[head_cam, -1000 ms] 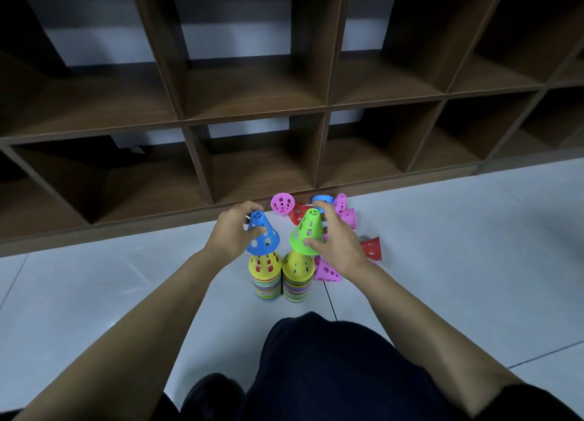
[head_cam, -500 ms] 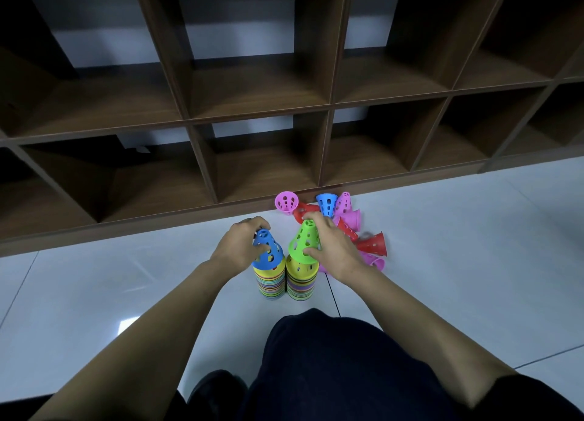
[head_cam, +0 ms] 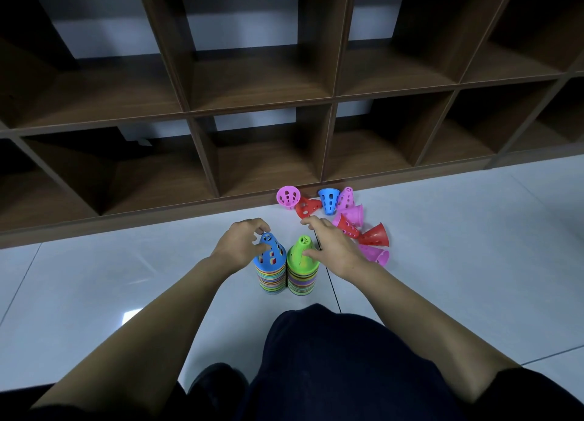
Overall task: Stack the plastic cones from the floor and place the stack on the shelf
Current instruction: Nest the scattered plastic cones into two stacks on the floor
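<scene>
**Near field, 6 o'clock.** A knee in dark trousers fills the lower frame.

**Middle field, centre.** On the pale tiled floor two stacks of nested, many-coloured cones stand upright, side by side and touching.
- The left stack is capped by a blue cone.
- The right stack is capped by a green cone.
- The left hand grasps the blue cone near its tip, fingers curled round it.
- The right hand is released. Its thumb rests on the green cone's flank at 3 o'clock, and its fingers extend loosely toward 12 o'clock.

**Step in hand (judged).** The two caps are being seated, and gathering is unfinished.

**Toward 1 o'clock of the stacks.** The loose cones lie in a cluster, most tipped on their sides. There are eight in all:
- four pink cones
- three red cones
- one loose blue cone

**Next move (judged).** Each hand must let go of its cap and reach to 1 o'clock. It then turns a loose cone mouth-down and threads it squarely over a tip. The two stacks must later be merged into one.

**Far field, 12 o'clock.** The wooden shelf shows two rows of open compartments. Every cone in view is on the floor.
</scene>
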